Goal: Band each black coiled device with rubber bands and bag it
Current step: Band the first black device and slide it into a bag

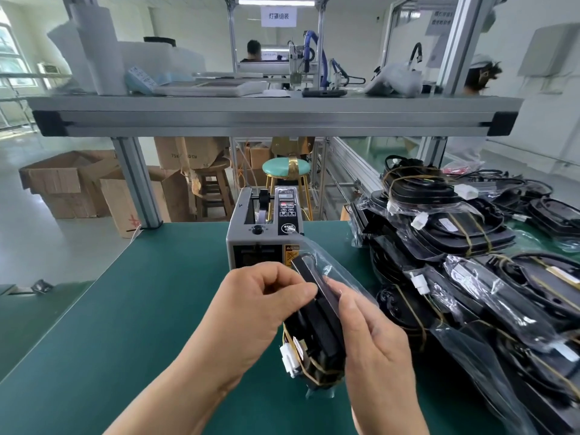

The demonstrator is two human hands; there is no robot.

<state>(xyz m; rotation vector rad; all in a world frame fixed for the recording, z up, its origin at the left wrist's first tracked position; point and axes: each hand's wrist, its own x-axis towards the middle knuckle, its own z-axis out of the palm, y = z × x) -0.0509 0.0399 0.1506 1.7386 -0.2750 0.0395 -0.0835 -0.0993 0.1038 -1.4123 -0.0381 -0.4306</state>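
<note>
Low at frame centre, above the green tabletop (125,309), the left grip (257,312), the right grip (373,350) and glare on the clear plastic bag (317,255) half hide the black coiled device (323,334), bound with yellowish rubber bands (317,370). It sits between them: the left pinches its upper edge, the right clasps the bagged side. Its long axis stands upright, top leaning slightly left

Green bench mat (141,309) fills foreground. Alu-profile shelf (276,120) spans across above it, carried by alu post (135,180) at L. Behind bench: wooden stool (215,189), w/ teal-seat stool on gold legs (285,168) beside it. Open cardboard boxes (66,183) on pale glossy floor (62,243), L side. Window (9,51) far L, daylight in. White walls (188,23). Strip light (276,1) top centre, paper sign (278,16) hung just under. Person (252,51) seated at far workstation, back to cam.
</note>
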